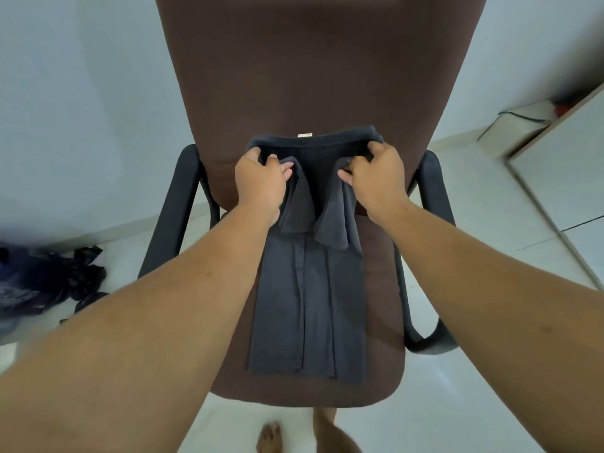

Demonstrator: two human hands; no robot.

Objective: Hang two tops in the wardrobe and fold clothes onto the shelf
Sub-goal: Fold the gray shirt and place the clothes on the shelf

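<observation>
**Dark top laid lengthwise on the chair seat, both hands at its far end**

Your dark grey top [307, 308] lies on the brown chair [294, 76], its long axis running from the seat's front edge straight away from you toward the backrest. The near end sits flat and squared off close to the front of the seat; the far end rises against the base of the backrest, where a small pale label shows at the upper edge. The cloth looks soft and matte, like knit cotton, with 2 long vertical creases down the flat part and loose flaps hanging below your grip.

Your left hand [260, 181] grips the far left part of the top, fingers curled into the fabric. Your right hand [376, 178] does the same on the far right part, fingers bunched into a fold. The 2 hands sit level with each other, apart, with a strip of cloth between them.

The chair's upholstery is a fine woven fabric; its black armrests [183, 204] are smooth, curved loops. A heap of dark clothes [49, 282] lies on the pale floor [490, 403] to your left. Your bare foot [269, 438] stands just below the seat.
</observation>
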